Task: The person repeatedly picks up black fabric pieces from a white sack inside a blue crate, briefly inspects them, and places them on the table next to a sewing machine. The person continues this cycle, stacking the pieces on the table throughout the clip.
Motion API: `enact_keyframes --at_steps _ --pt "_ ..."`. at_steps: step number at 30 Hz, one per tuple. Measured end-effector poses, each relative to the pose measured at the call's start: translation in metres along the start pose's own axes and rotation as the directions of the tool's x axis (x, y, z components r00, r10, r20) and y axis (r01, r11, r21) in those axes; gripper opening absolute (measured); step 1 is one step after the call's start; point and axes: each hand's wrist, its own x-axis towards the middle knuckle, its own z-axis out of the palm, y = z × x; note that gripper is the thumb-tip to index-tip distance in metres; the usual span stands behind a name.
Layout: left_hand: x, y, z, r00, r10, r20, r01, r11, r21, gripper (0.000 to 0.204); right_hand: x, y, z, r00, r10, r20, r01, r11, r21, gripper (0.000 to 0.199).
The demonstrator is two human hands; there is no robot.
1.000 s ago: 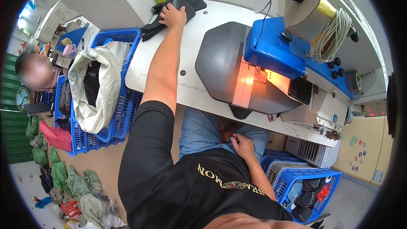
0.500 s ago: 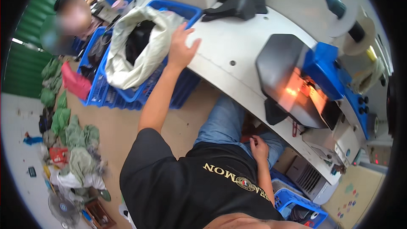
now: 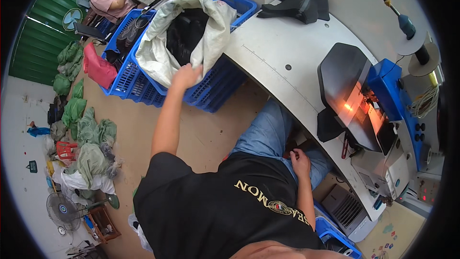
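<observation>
A white woven sack point(image 3: 219, 24), its mouth rolled open, sits in the top one of stacked blue plastic crates point(image 3: 218, 93). Dark, shiny black items point(image 3: 188, 33) lie inside; I cannot make out their kind. My left hand point(image 3: 186, 76) reaches forward with its fingers closed on the sack's near rim. My right hand point(image 3: 301, 163) rests on my thigh beside the table edge, fingers loosely bent and holding nothing.
The curved white table point(image 3: 268, 62) carries a sewing machine point(image 3: 388, 91) with a blue body, a lit needle area and a dark plate. Black pieces point(image 3: 302, 7) lie at its back. Another person point(image 3: 115, 0) sits far left. Cloth bundles point(image 3: 91, 129) and a fan point(image 3: 64, 208) stand along the left wall.
My left hand has moved from the sack's right side to its near rim, and its fingers have closed there. My right hand stays on my thigh. The view has shifted left.
</observation>
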Motion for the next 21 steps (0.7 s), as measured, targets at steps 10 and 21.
enact_keyframes --at_steps 10,21 --pt "0.128 0.008 -0.063 0.821 0.144 -0.553 -0.127 0.99 0.07 0.053 -0.003 -0.001 0.003 1.0 -0.003 -0.015 0.004 0.999 0.032 0.029" --pt "0.239 0.012 -0.026 0.928 -0.066 -0.368 0.209 0.908 0.362 0.066 0.0 -0.004 0.003 0.999 0.041 -0.003 -0.041 0.999 0.013 0.029"
